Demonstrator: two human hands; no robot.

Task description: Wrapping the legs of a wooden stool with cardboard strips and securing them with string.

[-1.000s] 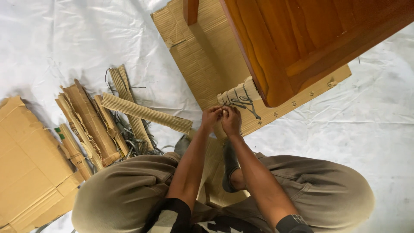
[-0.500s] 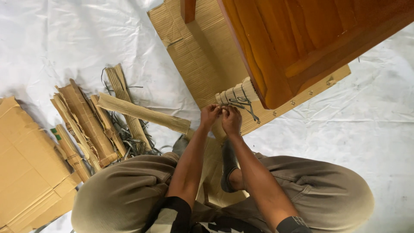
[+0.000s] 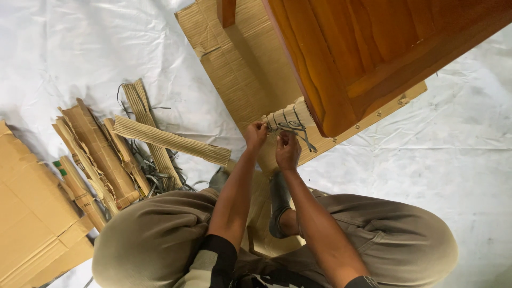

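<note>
Far left: flat cardboard box [image 3: 32,213], cut off by the left and bottom edges. Next to it, a heap of torn cardboard strips [image 3: 101,154] lying on the white sheet [image 3: 80,48]; one long corrugated strip [image 3: 170,140] lies across the heap, pointing toward my knees. Open sheet above and left of the heap, with free room there.

Centre: my left hand [image 3: 256,134], fingers pinched narrow on the near end of the cardboard wrapping [image 3: 288,116]. My right hand [image 3: 288,151] is just beside it, fingers curled closed on the dark strap [image 3: 298,130] that binds the wrapping. I cannot tell exactly where the fingertips grip; they are hidden behind the knuckles.

The wrapping sits on the corner of the wooden furniture [image 3: 373,53], resting over a corrugated cardboard sheet [image 3: 240,58]. The furniture runs out of frame at the top and right.

Right: bare white sheet, wrinkled, open room.
</note>
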